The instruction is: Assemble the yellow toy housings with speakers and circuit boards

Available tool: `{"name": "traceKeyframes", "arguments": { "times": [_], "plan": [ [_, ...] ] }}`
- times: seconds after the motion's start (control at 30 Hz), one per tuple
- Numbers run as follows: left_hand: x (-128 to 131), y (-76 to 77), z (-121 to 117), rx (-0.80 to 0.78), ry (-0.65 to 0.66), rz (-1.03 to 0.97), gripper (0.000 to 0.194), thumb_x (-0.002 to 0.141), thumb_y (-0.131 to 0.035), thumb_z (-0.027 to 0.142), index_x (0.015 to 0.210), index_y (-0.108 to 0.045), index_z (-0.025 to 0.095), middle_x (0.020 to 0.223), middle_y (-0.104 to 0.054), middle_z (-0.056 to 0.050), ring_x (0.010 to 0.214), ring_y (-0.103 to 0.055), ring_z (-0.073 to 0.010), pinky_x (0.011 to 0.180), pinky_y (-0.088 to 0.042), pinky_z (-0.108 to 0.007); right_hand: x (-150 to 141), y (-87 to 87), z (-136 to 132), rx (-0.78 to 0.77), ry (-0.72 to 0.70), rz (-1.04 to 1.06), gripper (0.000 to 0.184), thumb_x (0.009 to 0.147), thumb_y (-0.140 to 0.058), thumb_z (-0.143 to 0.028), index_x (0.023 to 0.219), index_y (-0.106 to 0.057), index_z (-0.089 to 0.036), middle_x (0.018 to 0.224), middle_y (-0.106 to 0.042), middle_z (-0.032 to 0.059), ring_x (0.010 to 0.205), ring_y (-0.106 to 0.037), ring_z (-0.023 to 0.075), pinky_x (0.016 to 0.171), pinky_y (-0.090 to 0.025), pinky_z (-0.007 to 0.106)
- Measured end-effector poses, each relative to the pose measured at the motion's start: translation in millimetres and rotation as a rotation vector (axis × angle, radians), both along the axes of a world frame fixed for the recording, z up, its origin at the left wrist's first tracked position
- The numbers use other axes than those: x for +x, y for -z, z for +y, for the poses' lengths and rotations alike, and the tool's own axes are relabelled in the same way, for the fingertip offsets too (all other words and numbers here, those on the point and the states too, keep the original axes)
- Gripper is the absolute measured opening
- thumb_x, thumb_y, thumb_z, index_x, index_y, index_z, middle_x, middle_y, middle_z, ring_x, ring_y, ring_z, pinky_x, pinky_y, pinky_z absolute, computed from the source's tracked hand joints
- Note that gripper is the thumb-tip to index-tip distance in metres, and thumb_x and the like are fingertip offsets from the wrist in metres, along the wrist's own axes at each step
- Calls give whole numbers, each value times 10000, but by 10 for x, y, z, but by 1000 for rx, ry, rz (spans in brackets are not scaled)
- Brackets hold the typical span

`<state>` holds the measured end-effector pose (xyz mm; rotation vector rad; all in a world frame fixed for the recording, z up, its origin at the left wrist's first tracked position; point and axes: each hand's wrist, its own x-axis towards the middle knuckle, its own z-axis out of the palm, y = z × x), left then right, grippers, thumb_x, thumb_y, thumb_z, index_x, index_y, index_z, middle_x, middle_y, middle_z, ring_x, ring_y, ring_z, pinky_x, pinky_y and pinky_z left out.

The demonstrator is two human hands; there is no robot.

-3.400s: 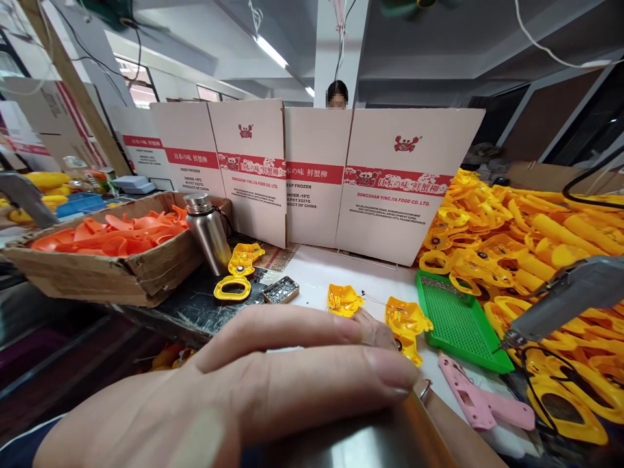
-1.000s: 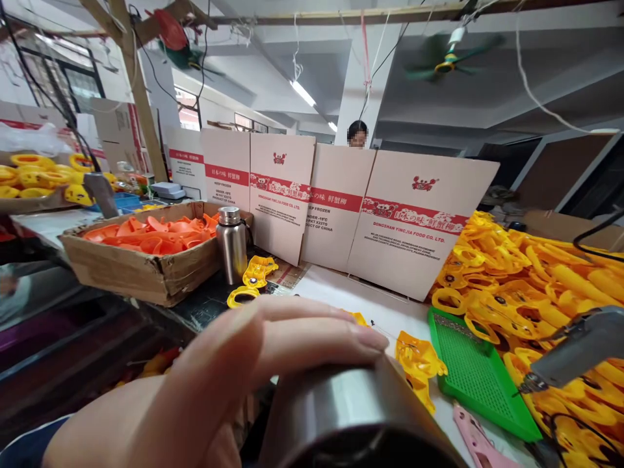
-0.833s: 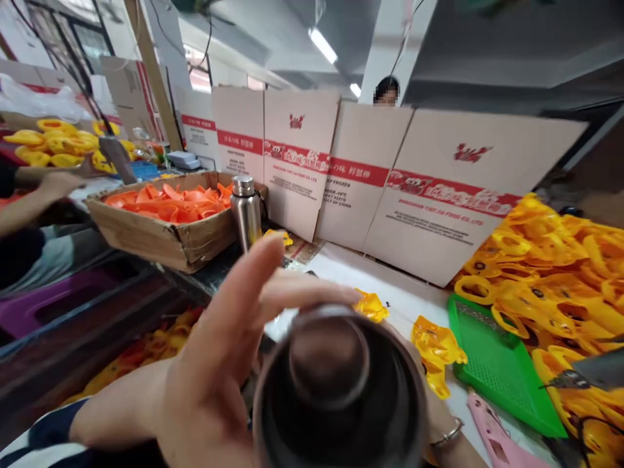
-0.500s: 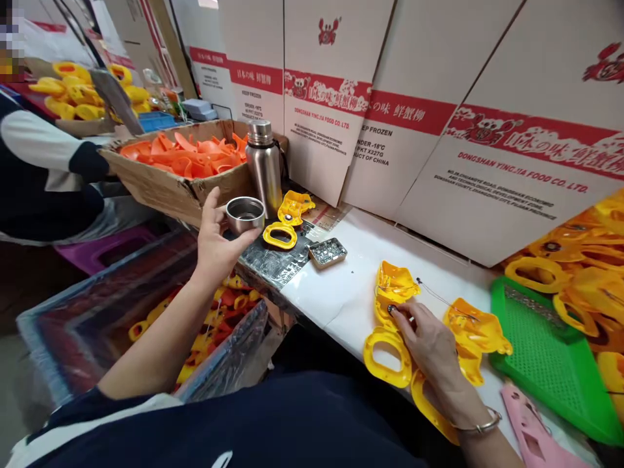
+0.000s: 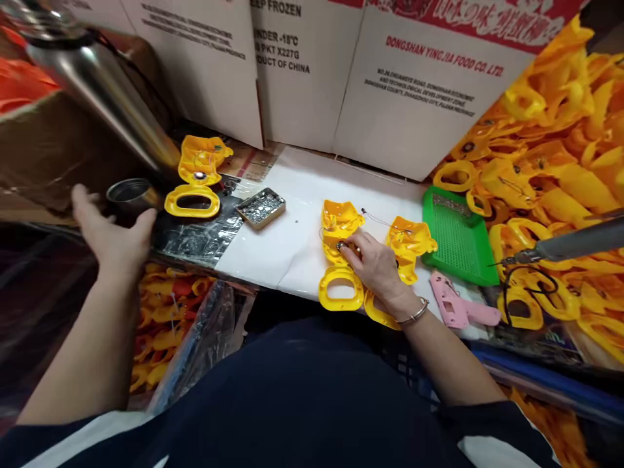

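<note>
My left hand (image 5: 114,234) is at the left, with its thumb and fingers round a small steel cup (image 5: 127,195) that stands at the foot of a steel flask (image 5: 104,84). My right hand (image 5: 373,263) rests on the white work surface (image 5: 292,250) with the fingers curled onto a small round part on a yellow plastic shell (image 5: 338,250). A second yellow shell (image 5: 412,240) lies just to the right of that hand. Thin wires run between the shells.
A small metal tin of screws (image 5: 262,208) sits between my hands. Another yellow shell (image 5: 197,172) lies by the flask. A green tray (image 5: 455,237), a pink tool (image 5: 461,309) and a heap of yellow parts (image 5: 550,162) lie right. Printed cardboard (image 5: 341,71) walls the back.
The steel cup has come away from the camera and down to the bench by the flask, in my left hand. The view has tipped down from the room to the bench.
</note>
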<state>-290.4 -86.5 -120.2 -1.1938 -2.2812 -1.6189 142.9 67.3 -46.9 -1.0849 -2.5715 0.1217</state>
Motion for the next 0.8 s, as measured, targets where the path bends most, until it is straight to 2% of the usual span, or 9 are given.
{"name": "traceKeyframes", "arguments": {
  "times": [0.03,0.1,0.13,0.17,0.27,0.37,0.4,0.57,0.8],
  "plan": [
    [136,-41,-43,108,-233,132,925,629,-756,243,1441,-337,101,1414,-416,-162,1337,-423,-398,916,-425,-551,1,7,-8,0,4,-7,220,976,-503,-334,971,-651,-172,979,-692,62,832,-626,166,666,-381,273],
    [485,-133,-77,145,-285,315,803,614,-725,179,1375,-470,154,1357,-506,-129,1276,-476,-391,920,-493,-547,2,13,-25,3,7,-29,234,981,-494,-342,991,-659,-177,994,-685,59,812,-614,158,641,-359,270],
    [687,-181,-62,101,-181,339,769,677,-713,184,1402,-455,181,1374,-504,-124,1264,-499,-376,890,-530,-513,3,12,-32,4,2,-40,244,984,-488,-347,1001,-664,-179,1006,-680,59,804,-607,154,633,-349,269],
    [898,-230,-28,166,-99,340,697,694,-696,194,1365,-509,182,1302,-552,-116,1159,-571,-341,833,-558,-478,3,9,-37,9,-5,-48,254,987,-481,-350,1009,-669,-181,1022,-676,59,798,-600,151,628,-340,268],
    [1527,-388,149,131,318,212,360,818,-667,240,1174,-649,193,1041,-639,-54,850,-634,-180,696,-564,-322,2,-12,-46,47,-10,-65,277,995,-470,-353,1017,-688,-183,1042,-668,63,826,-585,157,659,-342,271],
    [2033,-530,335,60,756,145,273,894,-607,236,1161,-644,194,892,-646,-31,720,-611,-121,620,-506,-242,-4,-44,-53,94,2,-100,275,990,-489,-345,969,-699,-168,991,-666,71,853,-564,178,729,-351,295],
    [2156,-558,385,15,840,158,273,911,-595,256,1171,-641,186,881,-641,-34,703,-603,-117,607,-489,-235,-8,-53,-56,97,-1,-108,266,985,-500,-336,953,-697,-160,978,-666,73,859,-559,182,745,-348,303],
    [2466,-517,518,-172,962,204,348,920,-593,332,1215,-615,148,794,-625,-16,575,-543,-97,576,-456,-233,-35,-60,-64,39,-39,-82,235,971,-534,-315,934,-693,-145,940,-678,68,859,-559,183,736,-318,312],
    [2549,-453,501,-146,976,165,231,879,-532,171,1101,-589,150,744,-608,10,526,-496,-81,542,-431,-209,-85,-45,-69,34,-61,-65,284,981,-519,-351,907,-703,-147,889,-690,63,827,-560,180,721,-295,309]
  ]
}}
